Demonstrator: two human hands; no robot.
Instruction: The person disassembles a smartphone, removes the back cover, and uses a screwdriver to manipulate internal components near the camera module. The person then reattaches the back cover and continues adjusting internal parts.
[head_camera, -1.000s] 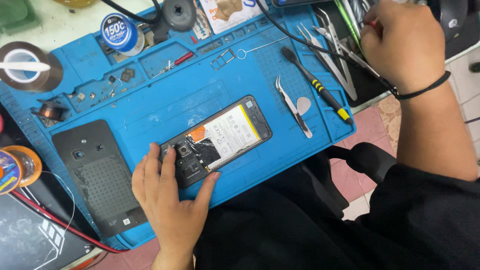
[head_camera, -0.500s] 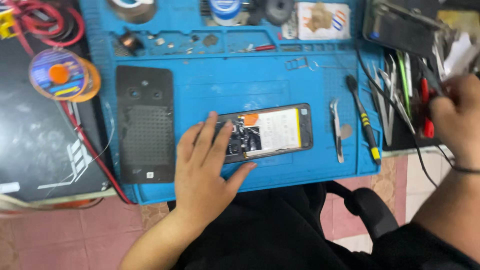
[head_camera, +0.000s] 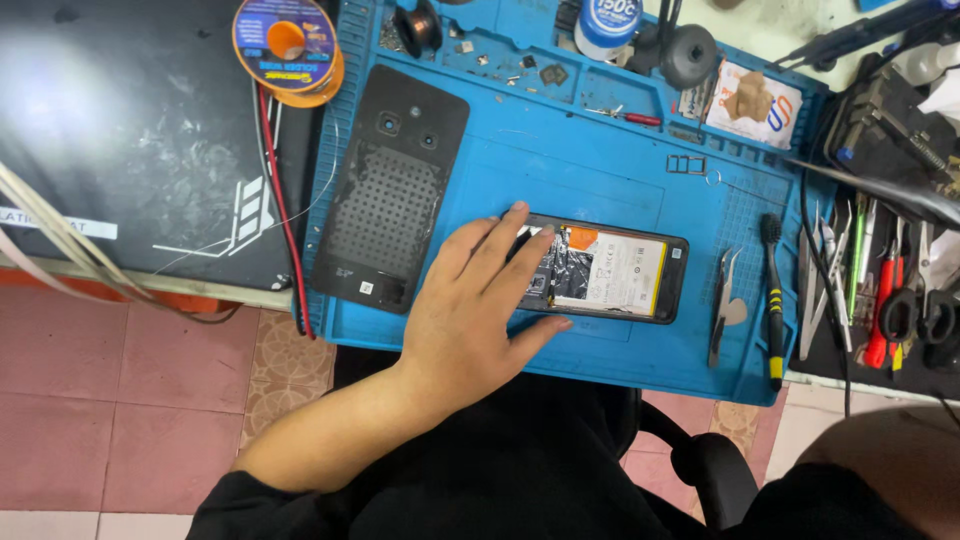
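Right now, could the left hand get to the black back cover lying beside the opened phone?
Probably yes. The left hand rests flat on the opened phone, and the black back cover lies on the blue repair mat just to its left, with bare mat and nothing standing between them.

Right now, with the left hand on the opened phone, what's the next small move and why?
Probably pick up the metal tweezers lying right of the opened black phone. The left hand pins its left end to the blue mat; the internals are exposed, and the right hand is out of view.
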